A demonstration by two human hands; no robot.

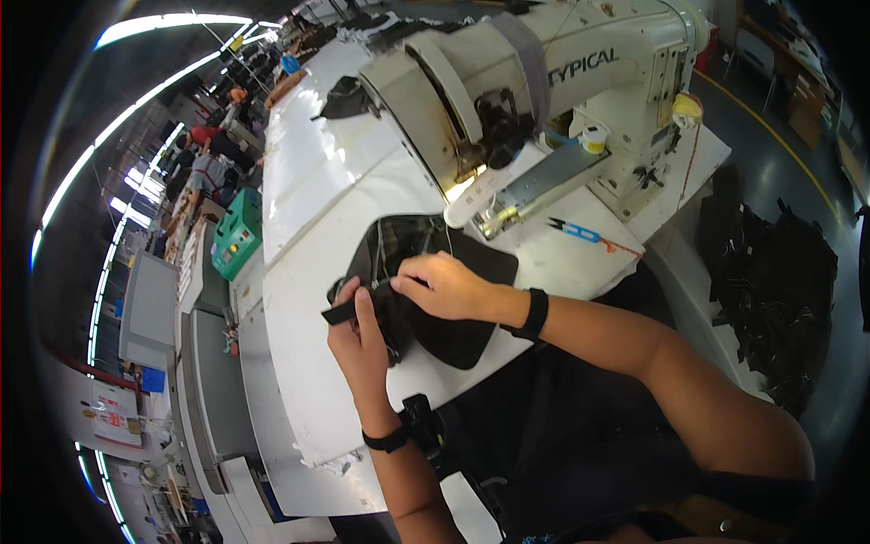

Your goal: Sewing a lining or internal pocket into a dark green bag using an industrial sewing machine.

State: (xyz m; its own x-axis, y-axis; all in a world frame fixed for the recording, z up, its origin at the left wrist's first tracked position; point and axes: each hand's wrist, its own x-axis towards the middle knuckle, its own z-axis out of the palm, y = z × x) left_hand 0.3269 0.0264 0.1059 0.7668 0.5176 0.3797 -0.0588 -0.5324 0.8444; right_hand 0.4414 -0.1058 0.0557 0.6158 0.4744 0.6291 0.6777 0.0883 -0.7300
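Observation:
A black fabric piece (467,331) with sewn panels lies on the white sewing table, in front of the sewing machine's needle area. My left hand (359,337) is closed on the piece's left edge, thumb up, with a short black strap end (339,314) sticking out beside the fingers. My right hand (442,286) has its thumb and forefinger pinched together on the fabric, close to a small light metallic detail that may be a zipper part. Its fingertips partly hide what they grip. A thin thread runs from the machine down toward the right hand.
The large white sewing machine (589,77) stands over the table's far side. Blue-handled thread snips (580,232) with a red cord lie at right. A thread spool (594,138) sits on the machine bed. Dark fabric (770,299) hangs at far right; a green box (237,234) stands at left.

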